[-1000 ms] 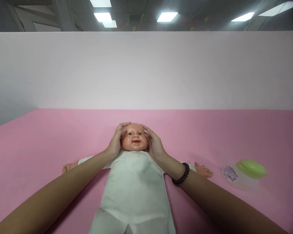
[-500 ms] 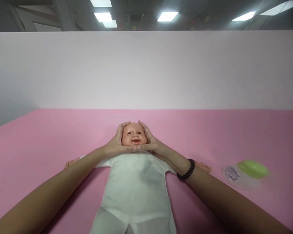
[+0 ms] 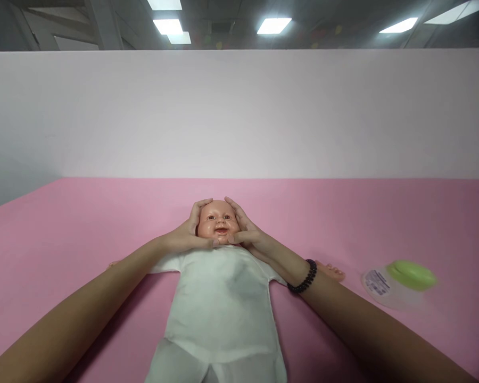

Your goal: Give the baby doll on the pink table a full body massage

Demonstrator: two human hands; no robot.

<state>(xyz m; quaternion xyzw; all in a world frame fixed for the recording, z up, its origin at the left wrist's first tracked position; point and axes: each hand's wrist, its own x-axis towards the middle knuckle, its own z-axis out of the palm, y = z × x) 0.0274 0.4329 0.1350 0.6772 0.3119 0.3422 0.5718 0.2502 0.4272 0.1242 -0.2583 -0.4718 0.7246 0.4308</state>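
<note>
While cradling a baby doll's head (image 3: 219, 222) from both sides: left hand (image 3: 187, 235) open and curved, fingers up along the temple, lowest finger tucked along the jaw. Right hand (image 3: 247, 234) on the opposite side, same open curve, fingers (image 3: 232, 207) reaching toward the crown, lowest finger pressed to the cheek. Firm hold or light one? Impossible to tell from here. Fingertips of the two hands just apart below the chin, no contact between them.

Black beaded bracelet (image 3: 302, 276) on the right wrist, below and to the right of the head. Directly below the head, the doll's white cloth body (image 3: 219, 303), face-up, sleeves out to both sides. Right of the head, a peach plastic doll's hand (image 3: 330, 271) just past the right forearm; left of the head, only a sliver of the other doll's hand (image 3: 112, 263), beside the left forearm. Farther right of the head, well apart from the doll, a clear round dish with a printed label (image 3: 377, 284) and a blurred green oval bar (image 3: 411, 275). Beneath everything, a pink surface (image 3: 64, 223); beyond the head, a white wall (image 3: 239, 111).
</note>
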